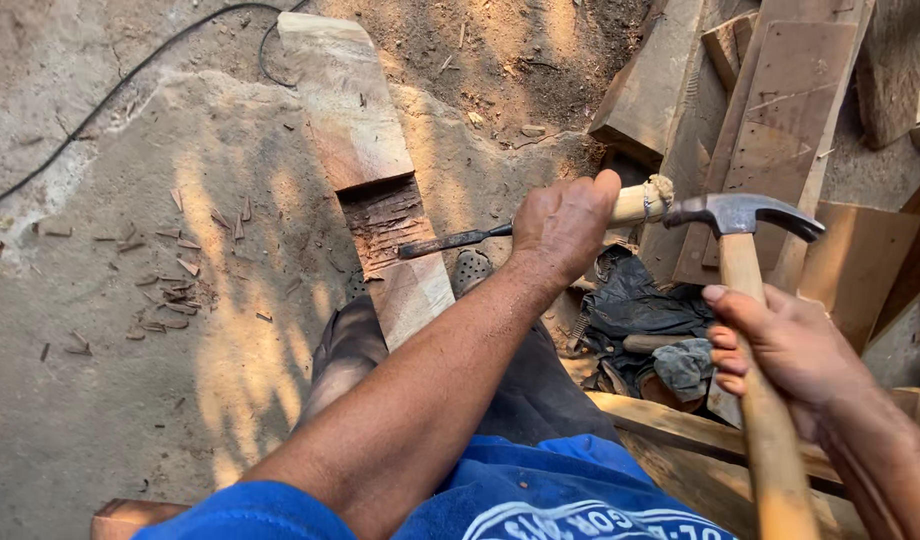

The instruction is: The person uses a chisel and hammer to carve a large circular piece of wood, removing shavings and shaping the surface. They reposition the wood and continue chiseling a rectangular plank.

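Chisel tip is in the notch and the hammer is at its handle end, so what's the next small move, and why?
Probably a short, light tap. The left hand holds the chisel with its tip in the rough notch of the plank, and the hammer in the right hand has its head at the chisel's handle end.

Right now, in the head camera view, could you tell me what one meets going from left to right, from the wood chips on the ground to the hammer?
Wood chips → notched wooden plank → chisel → left hand gripping the chisel handle → hammer head → right hand on the hammer's handle.
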